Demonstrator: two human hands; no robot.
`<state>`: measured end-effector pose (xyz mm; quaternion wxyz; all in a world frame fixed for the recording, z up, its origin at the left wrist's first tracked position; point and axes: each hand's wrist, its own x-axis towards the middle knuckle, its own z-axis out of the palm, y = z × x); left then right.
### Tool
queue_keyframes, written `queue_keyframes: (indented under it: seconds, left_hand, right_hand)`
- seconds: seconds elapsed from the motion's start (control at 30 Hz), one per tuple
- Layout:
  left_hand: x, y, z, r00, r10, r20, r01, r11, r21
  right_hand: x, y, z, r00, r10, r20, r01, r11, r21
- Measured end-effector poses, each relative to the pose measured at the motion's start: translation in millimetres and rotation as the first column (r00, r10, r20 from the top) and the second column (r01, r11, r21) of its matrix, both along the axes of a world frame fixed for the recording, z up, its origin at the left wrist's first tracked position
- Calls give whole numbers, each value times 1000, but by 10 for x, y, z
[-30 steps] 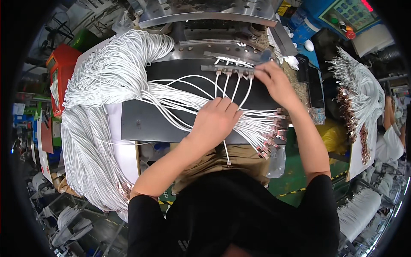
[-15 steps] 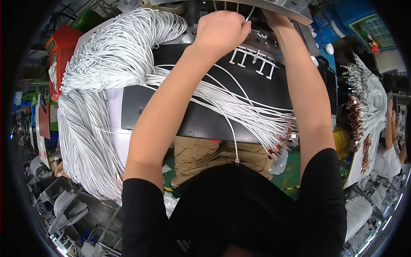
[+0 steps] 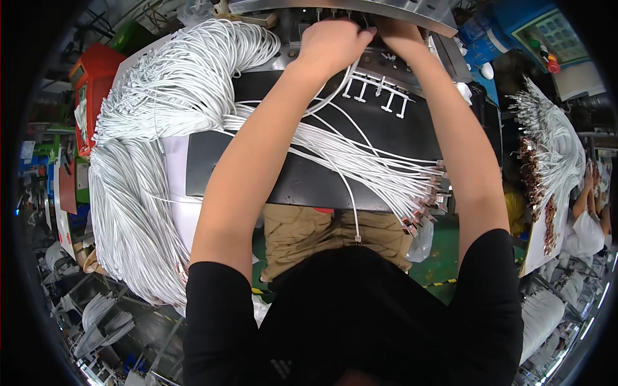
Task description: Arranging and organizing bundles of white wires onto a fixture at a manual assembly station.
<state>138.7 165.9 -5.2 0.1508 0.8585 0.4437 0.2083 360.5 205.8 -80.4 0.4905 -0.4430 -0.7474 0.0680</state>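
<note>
White cables (image 3: 360, 151) fan across the black counter (image 3: 257, 174) while the left hand (image 3: 331, 42) and right hand (image 3: 396, 32), both curled around cable ends at the machine's fixture (image 3: 380, 61), should seat each end squarely.

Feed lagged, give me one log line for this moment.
left hand: on white cables at machine | right hand: beside it, at machine | grips: unclear | cable bundle: left of black mat

At upper right I saw a blue control panel (image 3: 547, 35) bearing a pale screen; at far left, a red box (image 3: 90, 90) with possibly a white label.
</note>
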Motion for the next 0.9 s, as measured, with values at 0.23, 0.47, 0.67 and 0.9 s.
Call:
queue_keyframes:
  seconds: [0.23, 0.47, 0.67, 0.9]
  left_hand:
    - [-388, 273, -507, 990, 137, -21, -113, 885, 451]
    - [-235, 242, -572, 923, 272, -274, -74, 821, 566]
    - [-183, 262, -483, 932, 280, -228, -109, 820, 562]
    - [-512, -16, -468, 991, 126, 40, -121, 748, 653]
  right_hand:
    - [-896, -744, 472, 758, -367, 539, 263, 928, 262]
    - [-990, -837, 498, 700, -515, 494, 391, 856, 339]
    - [-917, -665, 218, 615, -495, 613, 557, 824, 107]
    - [-775, -1117, 394, 874, -310, 375, 376, 920, -114]
